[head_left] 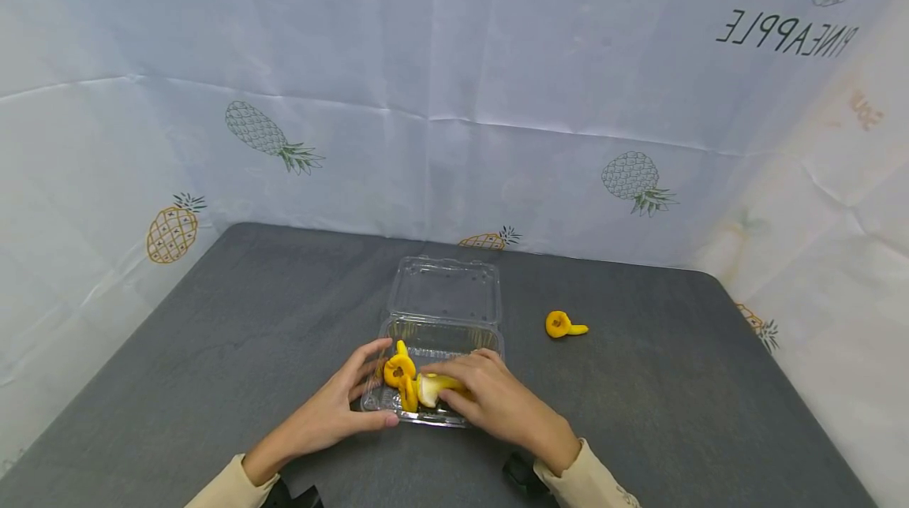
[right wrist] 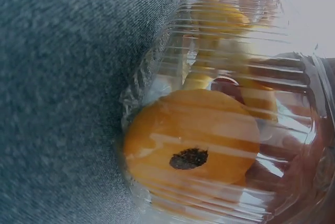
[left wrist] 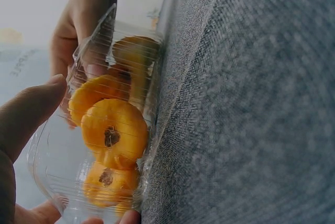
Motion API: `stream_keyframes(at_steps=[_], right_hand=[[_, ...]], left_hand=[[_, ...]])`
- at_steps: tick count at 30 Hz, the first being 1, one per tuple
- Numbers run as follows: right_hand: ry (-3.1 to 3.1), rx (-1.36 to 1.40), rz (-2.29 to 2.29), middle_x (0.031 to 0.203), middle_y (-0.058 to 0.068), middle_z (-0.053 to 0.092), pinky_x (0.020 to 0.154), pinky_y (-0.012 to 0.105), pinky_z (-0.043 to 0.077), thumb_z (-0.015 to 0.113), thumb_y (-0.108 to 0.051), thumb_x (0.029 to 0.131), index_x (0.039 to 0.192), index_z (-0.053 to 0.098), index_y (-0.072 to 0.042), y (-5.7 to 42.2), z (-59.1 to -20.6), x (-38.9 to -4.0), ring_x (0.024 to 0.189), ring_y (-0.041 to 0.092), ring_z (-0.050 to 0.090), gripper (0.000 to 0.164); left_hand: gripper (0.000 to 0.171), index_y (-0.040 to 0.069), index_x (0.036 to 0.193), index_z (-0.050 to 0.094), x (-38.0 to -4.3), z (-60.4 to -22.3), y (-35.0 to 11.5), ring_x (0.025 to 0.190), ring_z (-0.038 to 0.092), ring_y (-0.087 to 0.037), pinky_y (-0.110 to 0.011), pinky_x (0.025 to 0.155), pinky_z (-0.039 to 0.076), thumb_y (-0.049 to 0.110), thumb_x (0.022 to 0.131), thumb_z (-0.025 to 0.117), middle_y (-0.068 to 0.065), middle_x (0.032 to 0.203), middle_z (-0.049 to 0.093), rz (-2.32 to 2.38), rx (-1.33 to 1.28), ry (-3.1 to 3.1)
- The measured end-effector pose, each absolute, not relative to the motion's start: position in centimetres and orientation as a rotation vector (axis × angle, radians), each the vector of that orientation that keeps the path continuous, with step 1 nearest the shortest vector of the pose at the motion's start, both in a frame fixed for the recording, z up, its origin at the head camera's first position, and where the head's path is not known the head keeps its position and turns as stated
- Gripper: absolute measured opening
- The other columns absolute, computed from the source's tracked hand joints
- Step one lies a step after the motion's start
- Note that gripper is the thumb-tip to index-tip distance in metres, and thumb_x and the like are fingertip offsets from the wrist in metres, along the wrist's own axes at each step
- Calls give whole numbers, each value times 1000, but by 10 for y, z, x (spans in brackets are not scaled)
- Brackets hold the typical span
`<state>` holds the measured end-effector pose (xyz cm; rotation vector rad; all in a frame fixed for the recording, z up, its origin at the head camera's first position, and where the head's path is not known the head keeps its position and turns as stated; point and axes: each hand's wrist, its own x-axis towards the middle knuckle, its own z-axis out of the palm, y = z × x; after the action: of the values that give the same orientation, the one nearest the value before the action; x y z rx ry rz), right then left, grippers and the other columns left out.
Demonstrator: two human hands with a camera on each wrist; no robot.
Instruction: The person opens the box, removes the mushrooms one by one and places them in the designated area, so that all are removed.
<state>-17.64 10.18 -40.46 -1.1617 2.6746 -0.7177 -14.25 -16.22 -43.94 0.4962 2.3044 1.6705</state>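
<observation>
A clear plastic clamshell container [head_left: 447,332] stands on the table with its lid [head_left: 446,291] folded back. My left hand [head_left: 323,417] grips its left side, thumb near the front rim and fingers along the left wall. Reaching inside from the right, my right hand [head_left: 497,401] pinches a yellow mushroom [head_left: 429,388] whose pale part faces left. Other yellow mushrooms [head_left: 398,370] lie in the container's left part, and their round orange caps [left wrist: 114,130] show through the ribbed wall in the left wrist view. Through the plastic in the right wrist view, a large orange cap [right wrist: 191,140] appears close up.
One more yellow mushroom [head_left: 558,324] lies on the dark grey table [head_left: 639,390], right of the container. A pale curtain [head_left: 454,169] printed with pineapples hangs behind the table and along its sides.
</observation>
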Motion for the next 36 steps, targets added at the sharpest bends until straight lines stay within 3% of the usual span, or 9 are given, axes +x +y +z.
stream_keyframes(at_steps=[3, 6, 10, 18, 27, 31, 36], right_hand=[[2656, -1169, -703, 129, -15, 65, 104, 52, 41, 60, -23, 100, 139, 56, -32, 103, -405, -177, 114, 8, 61, 40], [2658, -1201, -658, 111, -17, 67, 101, 50, 42, 56, -22, 102, 142, 53, -34, 103, -405, -177, 99, 3, 60, 42], [2686, -1251, -599, 90, -15, 59, 98, 47, 43, 53, -18, 103, 143, 52, -34, 103, -405, -176, 83, 0, 50, 43], [2695, -1219, -675, 111, -11, 63, 103, 50, 44, 48, -18, 105, 144, 49, -33, 104, -406, -175, 100, 5, 57, 42], [2688, -1247, -804, 103, -5, 64, 88, 37, 46, 50, -11, 103, 146, 49, -29, 102, -403, -174, 87, 4, 50, 47], [2679, -1230, -810, 120, -7, 66, 98, 43, 48, 49, -13, 104, 144, 51, -32, 100, -403, -172, 104, 7, 59, 44], [2688, -1201, -755, 132, -8, 63, 106, 52, 44, 49, -15, 105, 144, 50, -35, 99, -405, -171, 119, 11, 59, 44]], left_hand=[[87, 12, 156, 20, -142, -439, -162, 147, 23, -49, -59, 116, 34, 23, 89, 75, -17, 164, 15, 1669, 499, 2303], [87, 13, 156, 20, -143, -440, -162, 147, 24, -49, -59, 116, 34, 23, 89, 75, -17, 164, 15, 1669, 498, 2302], [87, 12, 155, 20, -143, -439, -162, 147, 24, -49, -58, 116, 34, 23, 89, 75, -16, 164, 16, 1667, 493, 2303], [87, 12, 155, 21, -142, -439, -161, 147, 24, -48, -58, 116, 34, 23, 88, 76, -16, 164, 17, 1664, 471, 2308], [88, 12, 155, 20, -142, -438, -161, 147, 23, -49, -62, 117, 33, 23, 88, 76, -17, 164, 16, 1671, 465, 2290], [88, 12, 155, 20, -143, -439, -162, 147, 23, -50, -62, 116, 32, 23, 89, 75, -17, 164, 15, 1674, 477, 2289], [88, 11, 155, 20, -143, -440, -162, 147, 24, -50, -62, 116, 33, 24, 89, 75, -17, 164, 15, 1672, 484, 2291]])
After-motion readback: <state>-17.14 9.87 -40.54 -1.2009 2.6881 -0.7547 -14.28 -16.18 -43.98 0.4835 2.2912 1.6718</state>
